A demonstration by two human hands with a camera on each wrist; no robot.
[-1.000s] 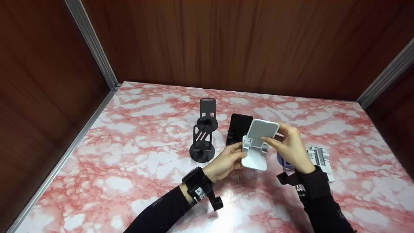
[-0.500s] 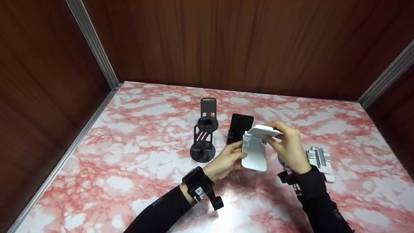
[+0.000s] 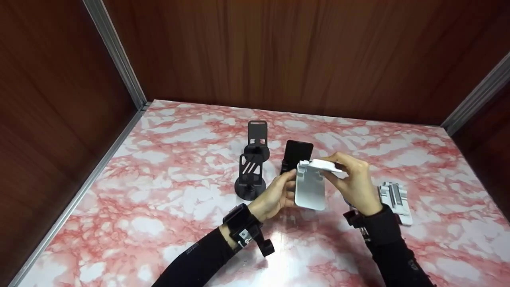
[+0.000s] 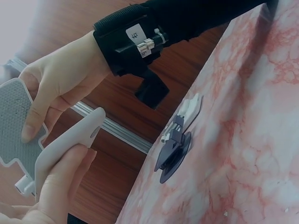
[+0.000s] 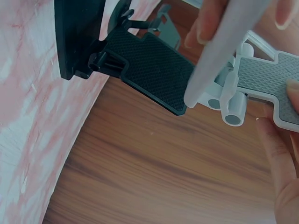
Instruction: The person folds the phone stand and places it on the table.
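A white phone stand (image 3: 310, 193) is held above the desk (image 3: 159, 191), its upper plate bent over the base. The left hand (image 3: 275, 197) keeps a curled grip on the base's edge; the right hand (image 3: 356, 183) pinches the upper plate. A black stand (image 3: 298, 153) stands just behind, two dark stands (image 3: 250, 193) to the left. Right, beside a folded white stand (image 3: 399, 205), sits what seems a purple stand (image 4: 167, 154), mostly hidden from above.

White phone stand (image 3: 310, 193), partly folded, aloft
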